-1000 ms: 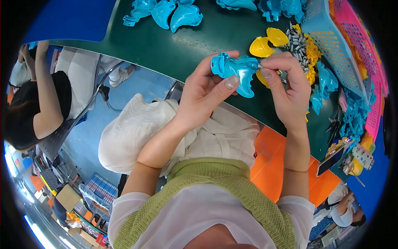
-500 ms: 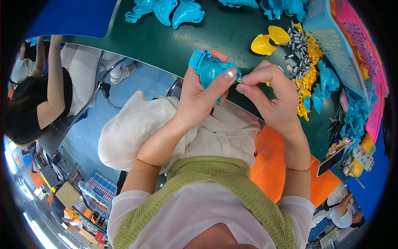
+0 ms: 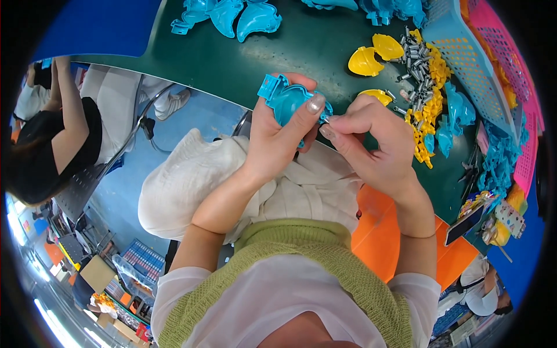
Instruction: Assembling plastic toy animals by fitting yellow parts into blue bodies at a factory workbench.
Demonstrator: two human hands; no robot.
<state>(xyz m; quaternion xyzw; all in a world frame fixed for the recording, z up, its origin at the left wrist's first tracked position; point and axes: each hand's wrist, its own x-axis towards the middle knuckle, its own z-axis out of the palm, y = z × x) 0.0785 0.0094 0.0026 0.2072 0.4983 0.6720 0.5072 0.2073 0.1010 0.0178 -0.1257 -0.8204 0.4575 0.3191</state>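
My left hand [image 3: 277,130] is closed around a blue plastic toy part [image 3: 288,103], a rounded hollow shell with a clip-like end, held above the table's near edge. The thumb presses on the shell's right side. Thumb and forefinger of my right hand [image 3: 374,142] pinch a small metal pin [image 3: 324,118] against that same side of the shell; most of the pin is hidden by the fingers. Beyond my right hand lie yellow plastic shells [image 3: 365,61], one of them partly covered by the hand. A pile of small metal pins [image 3: 415,65] lies beside small yellow parts [image 3: 439,69].
Several blue shells [image 3: 259,20] lie at the far side of the green table [image 3: 203,58]. Blue and pink baskets [image 3: 458,52] stand at the right, with more blue parts [image 3: 498,156] and a phone [image 3: 464,226] nearby. Another person [image 3: 64,127] sits at the left.
Both hands have shifted slightly left with the blue part. The right hand has turned a little, and its pinched fingers stay at the shell's side. Another yellow shell now shows behind it.
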